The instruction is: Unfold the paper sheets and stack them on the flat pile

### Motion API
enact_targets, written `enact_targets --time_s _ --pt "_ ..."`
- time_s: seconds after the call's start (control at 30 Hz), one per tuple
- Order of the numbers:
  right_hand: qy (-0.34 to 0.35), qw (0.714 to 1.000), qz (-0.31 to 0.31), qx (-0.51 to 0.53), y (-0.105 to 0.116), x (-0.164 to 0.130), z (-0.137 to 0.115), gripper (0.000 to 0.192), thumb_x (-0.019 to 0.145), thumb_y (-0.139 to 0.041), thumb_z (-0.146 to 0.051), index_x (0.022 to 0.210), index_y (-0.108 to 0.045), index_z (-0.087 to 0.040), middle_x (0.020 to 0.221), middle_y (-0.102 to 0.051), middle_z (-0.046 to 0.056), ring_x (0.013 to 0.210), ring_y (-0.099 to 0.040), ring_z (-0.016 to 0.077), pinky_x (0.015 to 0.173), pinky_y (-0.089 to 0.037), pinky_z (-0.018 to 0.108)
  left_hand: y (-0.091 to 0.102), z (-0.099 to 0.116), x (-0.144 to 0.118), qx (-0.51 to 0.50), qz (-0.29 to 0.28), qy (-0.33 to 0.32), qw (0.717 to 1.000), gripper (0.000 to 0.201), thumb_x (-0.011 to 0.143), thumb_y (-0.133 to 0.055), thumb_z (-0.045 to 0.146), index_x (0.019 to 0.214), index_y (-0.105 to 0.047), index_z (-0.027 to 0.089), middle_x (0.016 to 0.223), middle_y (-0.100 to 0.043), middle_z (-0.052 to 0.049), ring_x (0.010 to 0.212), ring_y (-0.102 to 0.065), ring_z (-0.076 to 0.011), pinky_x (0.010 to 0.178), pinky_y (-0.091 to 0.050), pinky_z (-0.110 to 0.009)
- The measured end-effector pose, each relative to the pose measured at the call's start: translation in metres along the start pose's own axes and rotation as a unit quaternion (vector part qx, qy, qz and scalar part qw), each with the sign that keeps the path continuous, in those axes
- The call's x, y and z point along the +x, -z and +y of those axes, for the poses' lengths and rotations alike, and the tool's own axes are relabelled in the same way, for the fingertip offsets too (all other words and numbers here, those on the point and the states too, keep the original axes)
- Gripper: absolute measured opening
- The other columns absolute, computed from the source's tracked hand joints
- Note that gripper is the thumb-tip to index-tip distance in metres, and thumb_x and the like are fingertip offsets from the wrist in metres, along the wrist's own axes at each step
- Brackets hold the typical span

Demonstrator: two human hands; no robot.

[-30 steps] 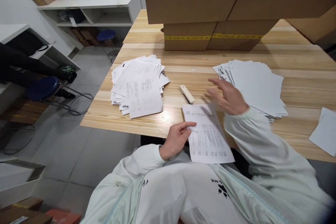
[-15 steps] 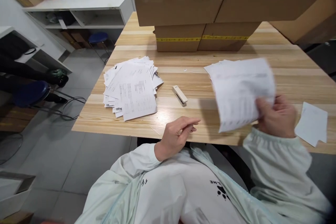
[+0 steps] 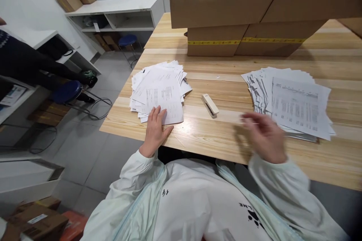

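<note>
Change since half a second before: the right hand (image 3: 264, 137) had let go of the printed sheet it held up; that sheet lay on top of the right paper stack (image 3: 291, 101). The left hand (image 3: 155, 130) had moved from the near edge onto the left paper stack (image 3: 158, 90).
Left hand: flat, fingers spread wide, palm down on the near corner of the left paper stack, gripping nothing.
Right hand: blurred, open with loose fingers, empty, hovering over bare wood just beside the right paper stack's near left corner.
Stapler (image 3: 209, 105): lay flat between the two stacks, apart from both, untouched.
Edges: the left stack's near corner sat close to the tabletop (image 3: 203, 135) front edge; the right stack lay further in from that edge.
Open room: bare wood ran along the front edge between the hands and around the stapler; cardboard boxes (image 3: 243, 11) closed off the far side.
Count: two paper stacks, one stapler, two hands; at least three boxes at the back.
Beside: a blue stool (image 3: 65, 91) and a second person's dark sleeve (image 3: 25, 62) at the left.
</note>
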State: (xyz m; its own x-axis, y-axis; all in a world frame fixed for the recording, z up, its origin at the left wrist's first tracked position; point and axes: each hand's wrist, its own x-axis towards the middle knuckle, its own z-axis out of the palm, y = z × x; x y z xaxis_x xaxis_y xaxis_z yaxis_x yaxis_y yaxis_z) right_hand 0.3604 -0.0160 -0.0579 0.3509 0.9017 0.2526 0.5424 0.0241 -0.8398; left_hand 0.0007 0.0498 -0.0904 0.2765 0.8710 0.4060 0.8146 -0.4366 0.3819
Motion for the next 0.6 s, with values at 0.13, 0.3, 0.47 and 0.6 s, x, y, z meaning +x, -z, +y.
enact_targets --time_s 0.13,0.3,0.47,0.6 --pt "-0.015 0.949 -0.264 0.173 -0.095 -0.003 -0.044 0.036 0.086 -0.066 -0.046 0.113 -0.065 -0.022 0.132 -0.063 0.011 0.115 -0.064 0.0237 0.102 -0.051 0.045 -0.007 0.000 -0.003 -0.029 0.001 0.022 0.999 0.069 0.086 -0.067 0.039 0.146 -0.038 0.019 0.153 -0.043 -0.020 0.150 -0.029 -0.0378 0.118 -0.029 -0.062" --pt "-0.101 0.899 -0.330 0.271 -0.150 0.022 -0.057 0.036 0.072 -0.078 -0.042 0.099 -0.068 -0.020 0.105 -0.071 0.007 0.097 -0.066 0.0193 0.095 -0.052 0.040 -0.009 0.008 -0.004 -0.038 0.001 0.042 0.998 0.077 0.084 -0.069 0.039 0.150 -0.034 0.019 0.155 -0.042 -0.020 0.150 -0.029 -0.0380 0.118 -0.027 -0.062" --pt "-0.173 0.812 -0.384 0.404 -0.157 0.029 -0.074 0.047 0.068 -0.083 -0.042 0.108 -0.072 -0.019 0.096 -0.074 0.005 0.081 -0.065 0.0133 0.087 -0.053 0.033 -0.005 0.013 0.003 -0.044 -0.005 0.071 0.996 0.063 0.090 -0.060 0.033 0.149 -0.042 0.021 0.155 -0.046 -0.015 0.149 -0.031 -0.0386 0.119 -0.024 -0.064" --pt "-0.143 0.814 -0.372 0.423 -0.156 0.037 -0.088 0.046 0.070 -0.083 -0.043 0.108 -0.073 -0.019 0.097 -0.075 0.006 0.088 -0.068 0.0148 0.093 -0.054 0.035 0.004 0.009 0.014 -0.152 0.064 0.153 0.974 0.040 0.100 -0.040 0.032 0.131 -0.062 0.021 0.134 -0.066 -0.011 0.133 -0.055 -0.0299 0.115 -0.037 -0.052"
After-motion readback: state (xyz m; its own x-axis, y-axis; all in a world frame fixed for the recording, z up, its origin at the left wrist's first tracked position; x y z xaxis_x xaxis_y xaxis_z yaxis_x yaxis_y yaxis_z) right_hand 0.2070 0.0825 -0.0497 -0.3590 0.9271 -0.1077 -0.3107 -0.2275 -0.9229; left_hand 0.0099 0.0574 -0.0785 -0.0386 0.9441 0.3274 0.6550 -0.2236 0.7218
